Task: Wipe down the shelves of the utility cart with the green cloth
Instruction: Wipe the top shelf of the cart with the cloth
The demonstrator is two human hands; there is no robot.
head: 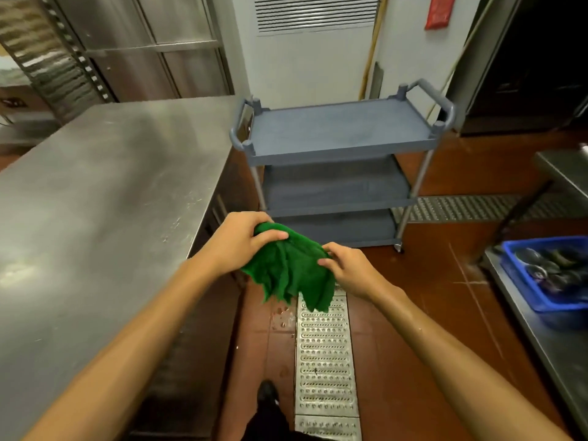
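Note:
A green cloth (289, 270) hangs crumpled between both my hands, above the floor in front of me. My left hand (240, 238) grips its upper left part, fingers curled over the top. My right hand (348, 268) pinches its right edge. Beyond the cloth stands a grey three-shelf utility cart (337, 135) with handles at both ends; its top shelf is bare. The middle shelf (337, 187) and the bottom shelf (337, 227) lie in shadow. Neither hand touches the cart.
A long steel counter (105, 202) runs along my left, close to the cart's left end. A steel table at the right carries a blue crate (525, 288) of dark dishes. Metal drain grates (324, 354) cross the red floor. A white door is behind the cart.

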